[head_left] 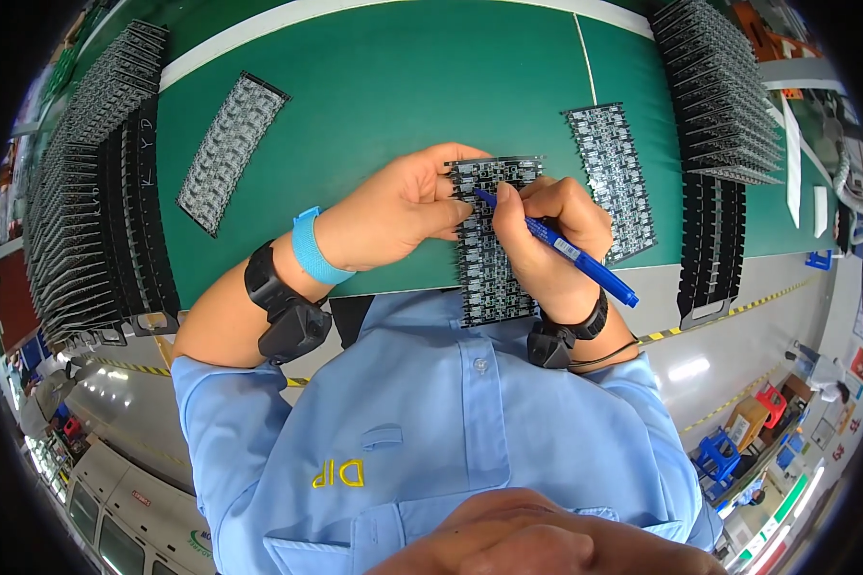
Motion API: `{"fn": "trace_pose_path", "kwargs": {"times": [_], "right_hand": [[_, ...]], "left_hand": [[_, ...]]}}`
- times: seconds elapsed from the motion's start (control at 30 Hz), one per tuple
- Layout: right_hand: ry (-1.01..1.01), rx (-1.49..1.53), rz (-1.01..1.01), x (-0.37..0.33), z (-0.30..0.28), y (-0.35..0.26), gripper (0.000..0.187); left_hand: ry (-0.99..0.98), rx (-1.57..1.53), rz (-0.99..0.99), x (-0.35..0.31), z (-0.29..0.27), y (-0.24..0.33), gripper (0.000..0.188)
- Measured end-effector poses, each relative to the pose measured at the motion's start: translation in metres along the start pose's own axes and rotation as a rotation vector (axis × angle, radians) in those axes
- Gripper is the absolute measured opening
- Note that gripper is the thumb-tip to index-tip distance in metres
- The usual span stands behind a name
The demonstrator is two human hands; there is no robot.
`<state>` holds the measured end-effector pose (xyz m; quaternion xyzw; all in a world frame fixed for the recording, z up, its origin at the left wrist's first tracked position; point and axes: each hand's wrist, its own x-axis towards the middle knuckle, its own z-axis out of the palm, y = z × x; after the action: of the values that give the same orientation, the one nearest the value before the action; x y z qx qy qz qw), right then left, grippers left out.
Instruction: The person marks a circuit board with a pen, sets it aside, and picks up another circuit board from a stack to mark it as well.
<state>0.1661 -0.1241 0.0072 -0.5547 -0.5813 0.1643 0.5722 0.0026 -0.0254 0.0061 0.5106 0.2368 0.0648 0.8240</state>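
Observation:
My left hand grips a black circuit board panel by its left edge, and the panel reaches past the table's near edge. My right hand holds a blue marker pen, its tip resting at or just over the panel's upper part. I cannot tell if the tip touches. Another circuit board panel lies on the table just right of my right hand. A third panel lies tilted on the far left side of the table.
Black racks filled with upright board panels stand at both ends of the green table: a left rack and a right rack. Beyond the near edge, the grey floor bears yellow-black tape. Blue and red stools stand at the lower right.

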Motion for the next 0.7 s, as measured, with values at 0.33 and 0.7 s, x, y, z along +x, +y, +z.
{"fn": "trace_pose_path", "kwargs": {"times": [0.33,0.7], "right_hand": [[-0.037,-0.005,-0.002,-0.0011,0.0002,0.0028,0.031],[-0.021,0.017,0.043,-0.0014,0.0018,0.0022,0.029]], "left_hand": [[-0.017,-0.061,0.018,0.0000,0.0026,0.0021,0.048],[-0.014,-0.015,0.011,-0.0002,0.0004,0.0000,0.048]]}}
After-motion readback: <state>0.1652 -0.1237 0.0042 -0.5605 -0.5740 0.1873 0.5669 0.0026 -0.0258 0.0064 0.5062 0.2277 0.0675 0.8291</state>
